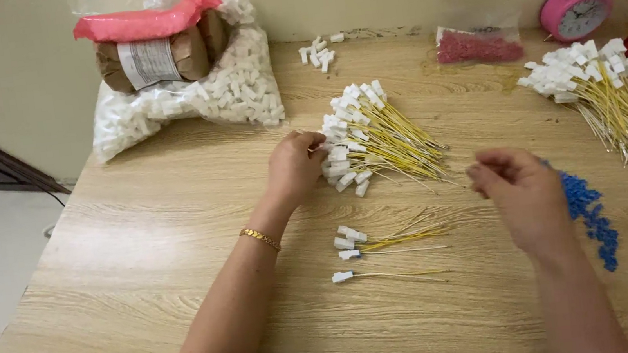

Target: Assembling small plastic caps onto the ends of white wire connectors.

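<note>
Two hands work over a wooden table (140, 243) strewn with yellow wires that end in white plastic connectors; the landmark is the large fanned heap of wires (377, 142) at the table's middle. The left hand (295, 167) rests at the near-left edge of that heap, fingers curled together onto a white connector, though whether it truly grips one I cannot tell; a gold bracelet (260, 239) sits on its wrist. The right hand (522, 190) hovers to the near-right of the heap, fingertips pinched together, and what they pinch is too small to make out; blue beads (590, 212) lie just beside it, farther right of the heap. Four or so finished-looking wires (385, 243) lie apart in a row on the near side of the heap; a second bundle (599, 89) lies well right of it; a bag of white connectors (193, 88) stands far-left of it.

By my judgement the step in hand is drawing one wire out of the heap; the next move calls for a clean single pick, without dragging tangled neighbours along.
</note>
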